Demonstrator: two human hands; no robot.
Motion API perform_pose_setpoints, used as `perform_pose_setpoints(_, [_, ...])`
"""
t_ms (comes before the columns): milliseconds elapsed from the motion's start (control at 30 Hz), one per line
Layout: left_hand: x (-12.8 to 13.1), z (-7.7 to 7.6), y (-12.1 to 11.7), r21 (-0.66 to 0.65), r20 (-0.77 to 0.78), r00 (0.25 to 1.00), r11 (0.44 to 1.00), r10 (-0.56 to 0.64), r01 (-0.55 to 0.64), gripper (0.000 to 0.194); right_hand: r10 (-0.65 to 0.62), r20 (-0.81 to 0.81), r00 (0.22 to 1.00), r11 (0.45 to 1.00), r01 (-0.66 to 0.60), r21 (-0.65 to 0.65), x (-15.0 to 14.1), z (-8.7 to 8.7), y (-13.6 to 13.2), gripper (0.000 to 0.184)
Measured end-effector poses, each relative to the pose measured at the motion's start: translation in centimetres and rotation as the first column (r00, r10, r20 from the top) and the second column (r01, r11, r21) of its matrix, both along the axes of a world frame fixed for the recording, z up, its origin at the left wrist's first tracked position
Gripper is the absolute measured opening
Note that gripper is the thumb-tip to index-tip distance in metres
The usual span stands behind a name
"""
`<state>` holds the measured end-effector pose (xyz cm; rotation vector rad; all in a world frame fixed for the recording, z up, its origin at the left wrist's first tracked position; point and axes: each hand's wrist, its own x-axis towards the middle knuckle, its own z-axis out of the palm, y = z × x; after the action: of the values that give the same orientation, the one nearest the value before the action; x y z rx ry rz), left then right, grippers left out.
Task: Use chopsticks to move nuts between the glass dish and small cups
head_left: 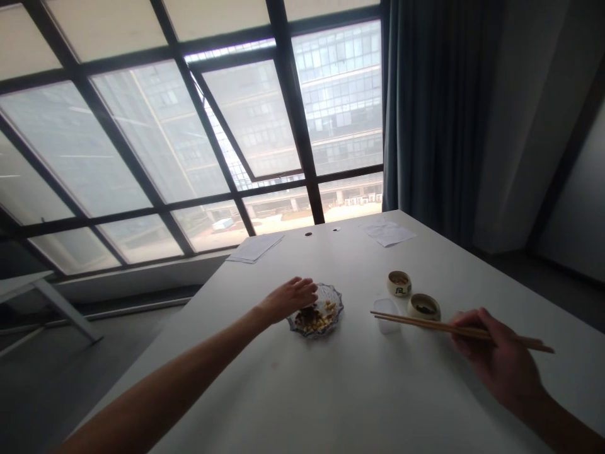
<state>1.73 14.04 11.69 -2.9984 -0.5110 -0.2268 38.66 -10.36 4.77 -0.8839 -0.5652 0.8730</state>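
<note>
At the middle of the white table (302,391) stands a scalloped clear glass dish (336,296) with yellowish and dark brown small pieces in it. My left hand (290,299) reaches over its left rim, fingers curled on the dish; the thumb is hidden. On the right, my right hand (503,362) grips a pair of wooden chopsticks (425,323), their tips pointing left. Below the tips is a small translucent plastic cup (387,321). Just behind the chopsticks sit two small cream-coloured cups, a nearer one (424,308) with dark contents and a farther one (399,285) with brownish contents.
Papers (255,248) lie at the table's far left corner, and a crumpled sheet (390,232) at the far right. Two small holes sit near the back edge. Beyond are a large window (255,120) with one pane tilted open and a blue curtain (435,126).
</note>
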Motion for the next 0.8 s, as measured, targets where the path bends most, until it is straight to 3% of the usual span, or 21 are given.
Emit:
perform_pose_setpoints(100, [-0.1, -0.2, 0.3, 0.03, -0.001, 1.0, 0.999, -0.028, 0.028, 0.046, 0.064, 0.262, 0.963, 0.993, -0.087, 0.077, -2.4, 0.9, 0.7, 0.039])
perform_pose_setpoints(200, [-0.3, 0.0, 0.5, 0.048, 0.103, 0.995, 0.999, 0.017, -0.022, 0.046, 0.064, 0.461, 0.885, 0.977, -0.15, 0.153, -4.6, 1.7, 1.7, 0.044])
perform_pose_setpoints(333, [-0.8, -0.2, 0.0, -0.005, 0.318, 0.94, 0.992, 0.122, -0.127, 0.056, 0.017, 0.526, 0.85, 0.969, -0.144, 0.201, -6.5, 2.1, 3.0, 0.045])
perform_pose_setpoints(500, [-0.9, -1.5, -1.9, -0.114, 0.454, 0.878, 0.987, 0.152, -0.112, 0.057, 0.008, 0.575, 0.818, 0.941, -0.2, 0.272, -8.4, 2.3, 3.9, 0.039])
perform_pose_setpoints(667, [-0.2, -2.3, -2.8, -0.164, 0.461, 0.872, 0.981, 0.166, -0.1, 0.061, 0.002, 0.754, 0.656, 0.918, -0.3, 0.258, -11.9, 3.6, 5.9, 0.037])
perform_pose_setpoints(800, [0.3, -2.3, -2.7, -0.144, 0.43, 0.883, 0.98, 0.188, -0.138, 0.067, 0.032, 0.835, 0.55, 0.864, -0.435, 0.254, -14.6, 3.9, 8.2, 0.034])
